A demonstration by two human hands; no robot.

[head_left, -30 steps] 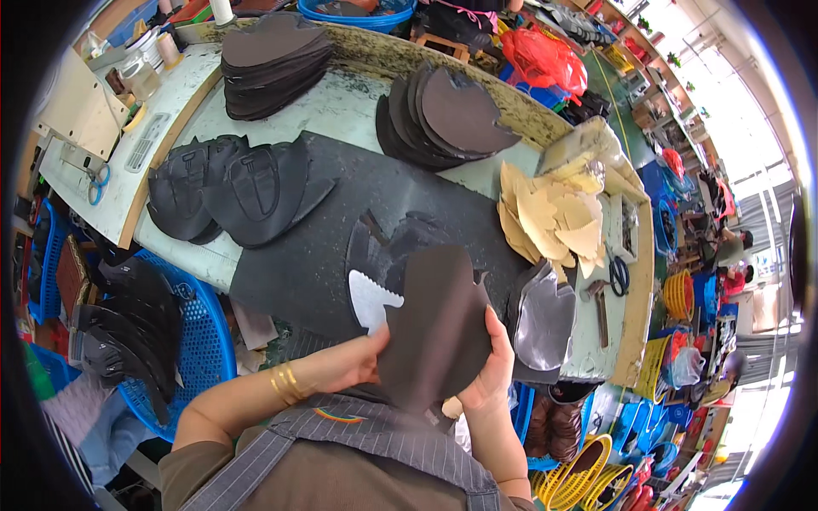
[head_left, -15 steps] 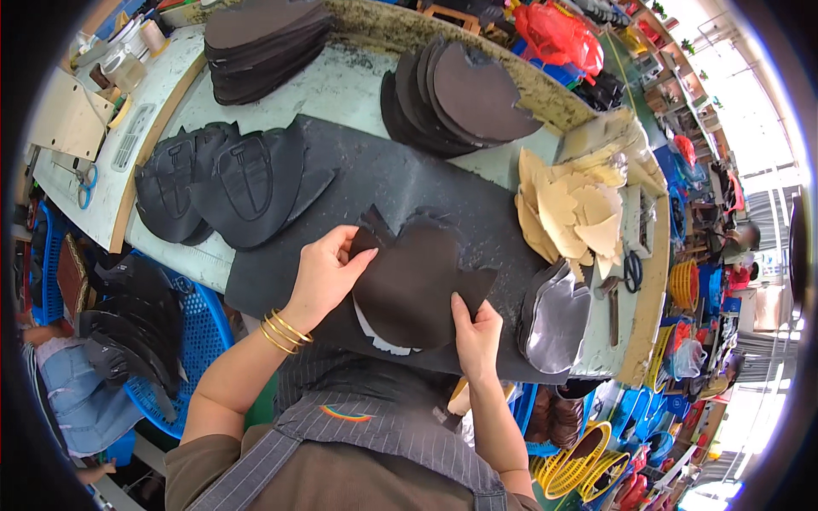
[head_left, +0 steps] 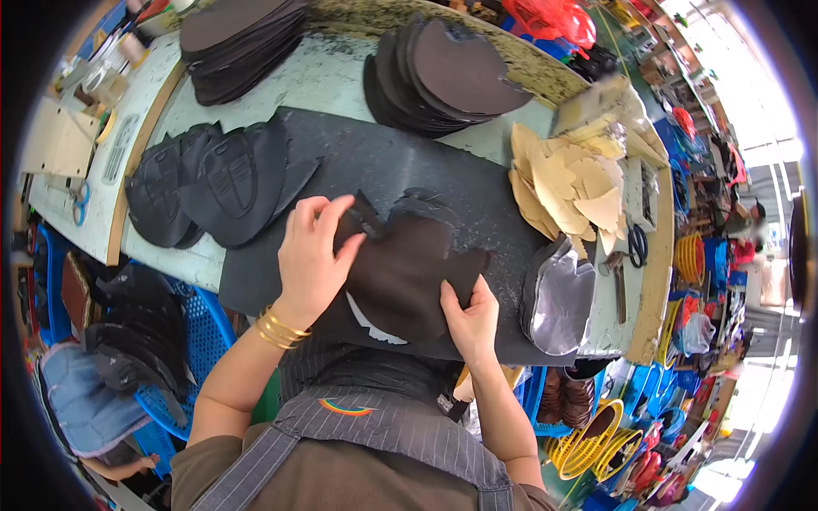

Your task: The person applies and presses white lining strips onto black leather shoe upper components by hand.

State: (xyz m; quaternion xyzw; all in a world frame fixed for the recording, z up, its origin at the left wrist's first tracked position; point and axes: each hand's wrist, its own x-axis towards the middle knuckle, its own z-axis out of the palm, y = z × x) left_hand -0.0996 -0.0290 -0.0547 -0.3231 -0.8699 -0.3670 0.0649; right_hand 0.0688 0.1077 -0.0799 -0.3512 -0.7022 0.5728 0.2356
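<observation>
A dark brown leather shoe-upper piece (head_left: 400, 277) with notched edges lies over a black mat in front of me. A jagged white edge (head_left: 372, 322) shows below its lower left side. My right hand (head_left: 473, 315) grips the piece's right edge, thumb on top and the other fingers largely hidden beneath. At the left edge, my left hand (head_left: 313, 255) has its thumb and forefinger apart, close to the notched tab. Whether its fingertips touch the leather is hard to tell. Gold bangles circle my left wrist.
The black mat (head_left: 341, 149) covers the table's middle. Black stitched uppers (head_left: 234, 175) lie left; stacks of brown pieces (head_left: 464, 72) stand behind. Right are tan paper pieces (head_left: 554, 192), a stack of shiny dark pieces (head_left: 558, 298), a hammer (head_left: 619, 285) and scissors (head_left: 637, 245). A blue basket (head_left: 200, 336) stands lower left.
My left hand has let go of the leather's upper left corner, and its thumb and forefinger have spread. The right hand keeps its grip on the right edge. The view has shifted slightly.
</observation>
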